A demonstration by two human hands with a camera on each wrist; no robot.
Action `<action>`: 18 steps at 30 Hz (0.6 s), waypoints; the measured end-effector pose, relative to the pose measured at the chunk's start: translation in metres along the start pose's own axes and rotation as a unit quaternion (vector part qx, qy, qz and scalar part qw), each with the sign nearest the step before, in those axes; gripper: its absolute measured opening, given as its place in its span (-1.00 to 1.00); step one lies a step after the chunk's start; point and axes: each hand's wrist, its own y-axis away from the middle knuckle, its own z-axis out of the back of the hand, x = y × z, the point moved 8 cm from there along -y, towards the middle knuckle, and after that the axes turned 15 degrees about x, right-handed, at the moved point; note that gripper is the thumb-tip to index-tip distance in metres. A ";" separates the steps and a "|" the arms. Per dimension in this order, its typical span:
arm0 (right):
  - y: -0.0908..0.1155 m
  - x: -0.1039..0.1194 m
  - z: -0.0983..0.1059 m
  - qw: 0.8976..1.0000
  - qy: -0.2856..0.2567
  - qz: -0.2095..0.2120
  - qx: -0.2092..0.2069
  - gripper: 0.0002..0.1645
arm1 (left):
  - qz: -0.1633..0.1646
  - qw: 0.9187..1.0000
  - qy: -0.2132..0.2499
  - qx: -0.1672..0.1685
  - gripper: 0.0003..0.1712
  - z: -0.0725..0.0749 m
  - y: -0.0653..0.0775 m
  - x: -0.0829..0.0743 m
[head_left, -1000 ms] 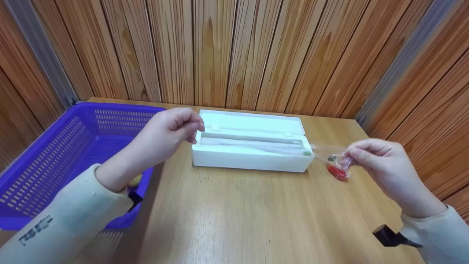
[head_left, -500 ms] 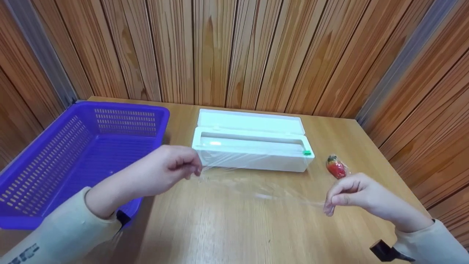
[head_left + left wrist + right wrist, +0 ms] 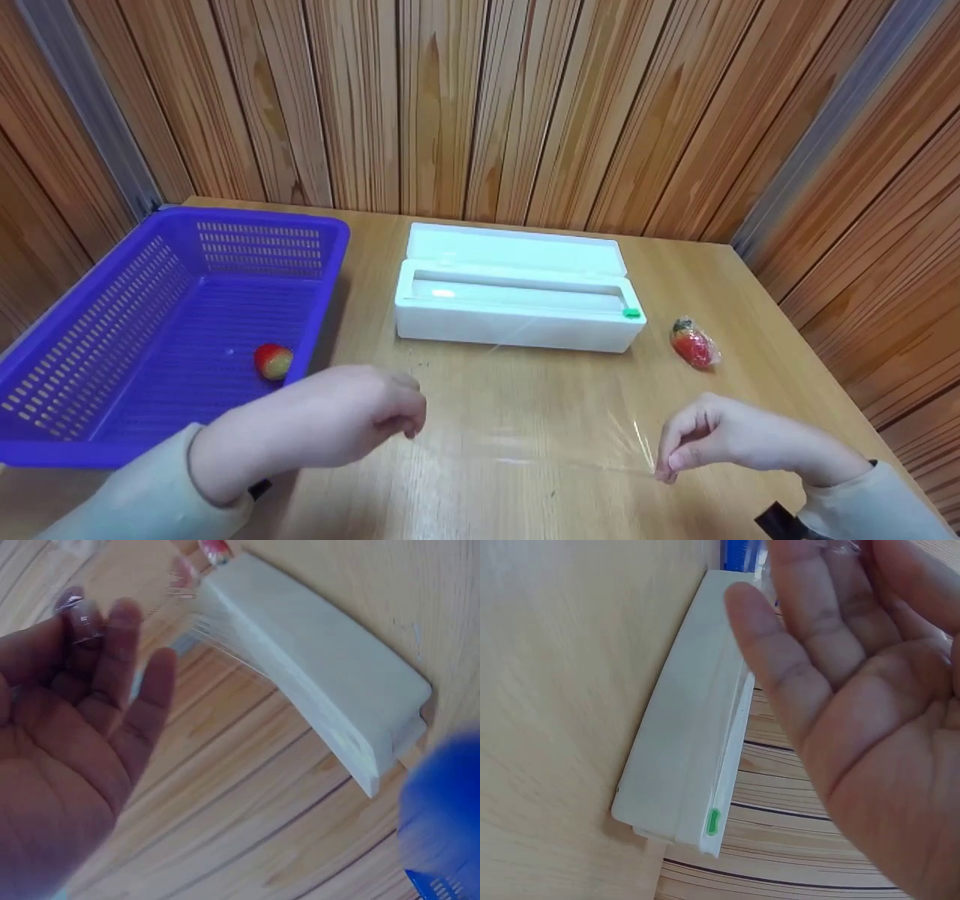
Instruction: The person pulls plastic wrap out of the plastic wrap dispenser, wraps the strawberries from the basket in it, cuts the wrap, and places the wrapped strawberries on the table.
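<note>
So the left hand and right hand have both dropped lower than half a second ago, with the clear film drawn further from the white dispenser box beyond them. Left forearm blocks part of the purple basket; a red-and-yellow fruit shows inside. Wrapped strawberry sits just past the right hand. Film's stretched between both hands, each pinching an edge.
</note>
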 end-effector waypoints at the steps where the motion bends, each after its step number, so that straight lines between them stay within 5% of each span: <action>1: 0.001 -0.001 -0.001 1.000 0.010 -0.007 0.001 -0.78 | 0.000 1.000 -0.018 -0.001 -0.84 -0.003 0.000 -0.003; 8: 0.002 0.006 -0.010 0.990 0.129 -0.039 -0.028 -0.84 | 0.063 0.990 -0.125 -0.022 -0.75 -0.023 0.001 -0.015; 14: -0.006 0.003 -0.020 0.947 0.290 -0.125 -0.058 -0.92 | 0.099 0.976 -0.196 0.002 -0.80 -0.053 -0.005 -0.016; 18: -0.018 -0.011 -0.030 0.922 0.343 -0.174 -0.054 -0.89 | 0.109 0.968 -0.227 0.017 -0.83 -0.075 -0.008 -0.013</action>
